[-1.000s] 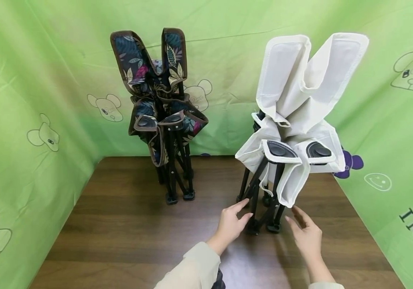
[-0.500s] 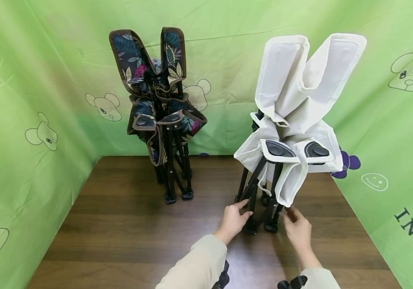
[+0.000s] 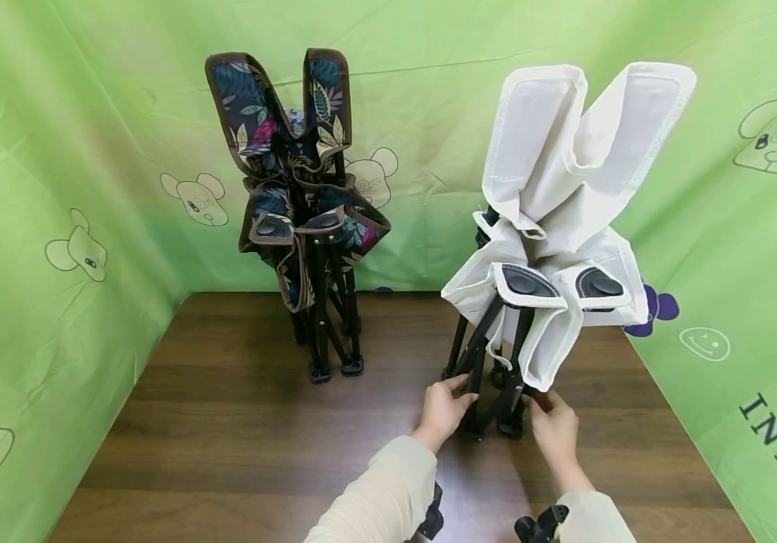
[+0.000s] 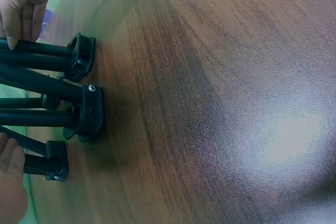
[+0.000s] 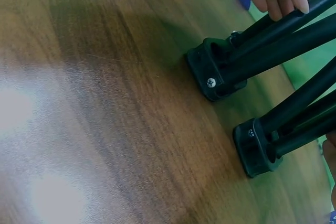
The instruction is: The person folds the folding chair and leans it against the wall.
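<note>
A white folding chair [image 3: 534, 121], folded up with black legs, stands on the wooden surface right of centre in the head view. Low down, my left hand [image 3: 444, 407] grips its left front leg, thumb in front and the other fingers partly hidden behind. On the opposite side my right hand [image 3: 554, 430] pinches a right leg just under the hanging white cloth. The left wrist view shows several black leg tubes [image 4: 39, 116] ending in plastic feet with screws. In the right wrist view, the right hand's fingertips [image 5: 300, 2] lie against a tube.
A second folded chair [image 3: 246, 113], in dark floral cloth with brown trim, stands at the back left. Green curtains [image 3: 429, 45] with cartoon bears enclose the brown wooden surface [image 3: 239, 452] at the back and sides. Dark devices [image 3: 541, 524] sit at both wrists.
My right hand has moved left from beside the chair to its right leg and taken hold. My left hand has closed in on the left leg. Both chairs stay in place.
</note>
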The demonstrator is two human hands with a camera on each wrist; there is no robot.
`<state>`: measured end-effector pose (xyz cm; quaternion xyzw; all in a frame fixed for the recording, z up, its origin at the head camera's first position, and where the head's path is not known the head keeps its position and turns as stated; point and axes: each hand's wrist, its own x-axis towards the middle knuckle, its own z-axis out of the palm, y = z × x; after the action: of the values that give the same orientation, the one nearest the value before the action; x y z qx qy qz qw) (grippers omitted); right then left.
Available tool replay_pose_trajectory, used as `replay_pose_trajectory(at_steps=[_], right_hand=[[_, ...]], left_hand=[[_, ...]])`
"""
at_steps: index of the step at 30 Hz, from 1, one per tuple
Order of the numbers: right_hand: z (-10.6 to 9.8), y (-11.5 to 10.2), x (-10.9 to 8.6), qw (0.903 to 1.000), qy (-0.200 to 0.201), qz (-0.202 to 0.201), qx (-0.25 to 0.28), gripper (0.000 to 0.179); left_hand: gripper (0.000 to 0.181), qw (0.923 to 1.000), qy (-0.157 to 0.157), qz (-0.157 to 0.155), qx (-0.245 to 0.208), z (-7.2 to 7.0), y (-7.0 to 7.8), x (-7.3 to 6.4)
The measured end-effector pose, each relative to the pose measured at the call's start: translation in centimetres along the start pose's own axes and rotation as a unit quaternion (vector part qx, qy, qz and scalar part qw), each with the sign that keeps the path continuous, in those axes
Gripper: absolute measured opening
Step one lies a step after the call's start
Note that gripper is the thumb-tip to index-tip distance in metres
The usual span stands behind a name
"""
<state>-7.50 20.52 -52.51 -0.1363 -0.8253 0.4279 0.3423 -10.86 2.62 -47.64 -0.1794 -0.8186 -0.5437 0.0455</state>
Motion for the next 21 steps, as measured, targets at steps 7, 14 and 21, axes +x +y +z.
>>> replay_pose_trajectory(at_steps=[7,14,21], right_hand=[[-0.9,-3.8,0.1,0.9991,-0.013,0.034,-0.020,0.008],[-1.0,-4.1,0.4,0.9980,-0.032,0.044,-0.031,0.009],[-1.1,-4.0,0.5,0.9972,-0.040,0.046,-0.044,0.011]], left_hand=[[0.030,0.9993,-0.012,-0.034,0.002,0.2,0.0,0.3],[0.031,0.9987,-0.017,-0.048,0.000,0.7,0.3,0.4],[0.024,0.9984,-0.001,-0.054,-0.018,0.9,0.2,0.4]])
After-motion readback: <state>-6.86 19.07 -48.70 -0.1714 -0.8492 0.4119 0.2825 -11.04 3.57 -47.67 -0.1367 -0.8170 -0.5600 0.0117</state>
